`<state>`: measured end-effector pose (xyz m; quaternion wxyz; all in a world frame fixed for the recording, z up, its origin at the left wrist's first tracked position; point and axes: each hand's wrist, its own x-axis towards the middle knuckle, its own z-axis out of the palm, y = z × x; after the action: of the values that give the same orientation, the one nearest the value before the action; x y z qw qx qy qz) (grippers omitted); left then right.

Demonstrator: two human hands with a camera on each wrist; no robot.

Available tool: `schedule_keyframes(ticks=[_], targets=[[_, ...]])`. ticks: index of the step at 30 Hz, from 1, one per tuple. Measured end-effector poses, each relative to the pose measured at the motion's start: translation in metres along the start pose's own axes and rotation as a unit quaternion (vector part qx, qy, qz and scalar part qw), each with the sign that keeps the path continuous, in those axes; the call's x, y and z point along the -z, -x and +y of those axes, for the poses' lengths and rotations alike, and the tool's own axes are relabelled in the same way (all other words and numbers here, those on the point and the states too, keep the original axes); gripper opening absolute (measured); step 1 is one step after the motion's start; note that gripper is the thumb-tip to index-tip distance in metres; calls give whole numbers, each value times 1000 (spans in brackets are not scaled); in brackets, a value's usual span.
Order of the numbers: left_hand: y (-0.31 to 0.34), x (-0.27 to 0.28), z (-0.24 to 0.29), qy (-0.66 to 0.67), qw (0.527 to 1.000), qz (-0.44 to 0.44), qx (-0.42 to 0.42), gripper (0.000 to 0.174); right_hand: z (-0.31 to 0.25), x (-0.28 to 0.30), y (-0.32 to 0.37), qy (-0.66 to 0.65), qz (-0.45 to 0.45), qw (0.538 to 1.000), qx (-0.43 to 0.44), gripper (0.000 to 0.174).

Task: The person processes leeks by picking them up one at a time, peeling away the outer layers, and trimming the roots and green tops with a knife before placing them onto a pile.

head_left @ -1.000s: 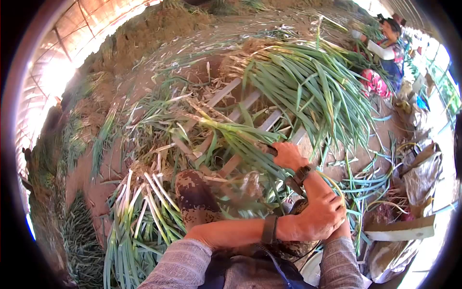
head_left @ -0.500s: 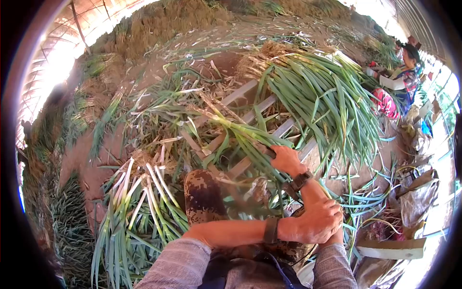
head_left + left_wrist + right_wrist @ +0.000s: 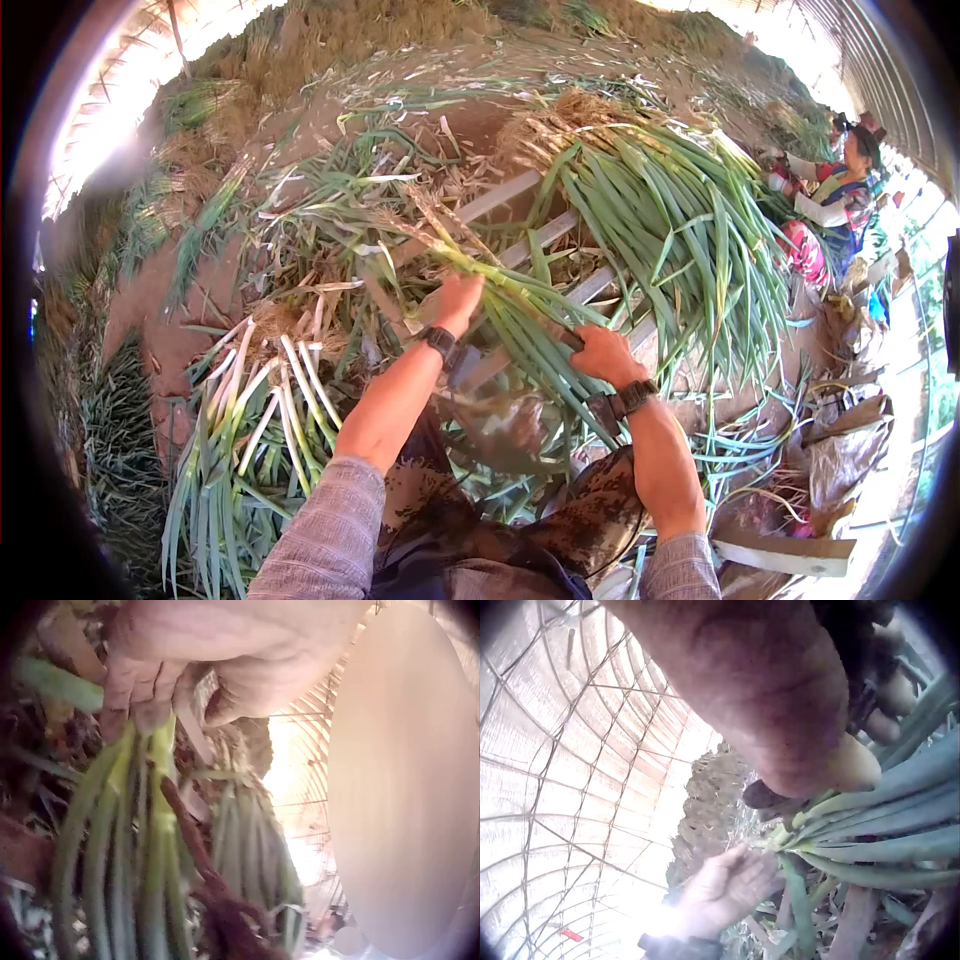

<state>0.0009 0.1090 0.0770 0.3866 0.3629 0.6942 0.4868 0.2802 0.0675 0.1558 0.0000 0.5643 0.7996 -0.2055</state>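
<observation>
Green onion stalks (image 3: 520,297) lie slantwise in front of the person. The left hand (image 3: 458,303) grips them near their pale upper end; in the left wrist view its fingers (image 3: 142,694) bend over the yellow-green stalks (image 3: 161,802). Farther down the leaves, the right hand (image 3: 604,357) is curled round a dark object whose end (image 3: 765,796) pokes out beside the thumb in the right wrist view. Most of that object is hidden by the hand. The left hand (image 3: 724,889) also shows there, beside the stalks (image 3: 802,844).
A large onion pile (image 3: 670,215) lies on metal slats (image 3: 500,195) at the right. Another bundle (image 3: 255,420) is at the lower left. Loose leaves litter the soil. A board (image 3: 785,553) and bags (image 3: 845,455) lie at the right. Another person (image 3: 840,200) sits at the upper right.
The left hand has left the right forearm and moved up and left to grip the onion stalks. The right hand stays by the leaves. The head view has shifted somewhat.
</observation>
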Motion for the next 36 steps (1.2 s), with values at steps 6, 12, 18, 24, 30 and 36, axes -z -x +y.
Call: schedule_keyframes(ticks=[6, 12, 18, 24, 30, 36], targets=[[-68, -17, -30, 53, 986, 150, 43, 67, 0, 3, -1, -23, 16, 1000, 14, 35], [-98, -6, -36, 194, 957, 107, 189, 48, -14, 26, 20, -60, 48, 997, 20, 28], [-37, -11, 9, 208, 953, -193, 106, 32, 0, 34, 34, -67, 105, 992, 5, 33], [56, -57, -20, 367, 882, -286, 77, 36, 52, 38, 67, -81, 46, 996, 11, 42], [105, -76, -90, 398, 861, -291, 121, 31, 63, 45, 114, -140, -119, 982, -34, 48], [105, -71, -87, 421, 857, -268, 128, 31, 97, 34, 130, -119, -143, 982, -46, 46]])
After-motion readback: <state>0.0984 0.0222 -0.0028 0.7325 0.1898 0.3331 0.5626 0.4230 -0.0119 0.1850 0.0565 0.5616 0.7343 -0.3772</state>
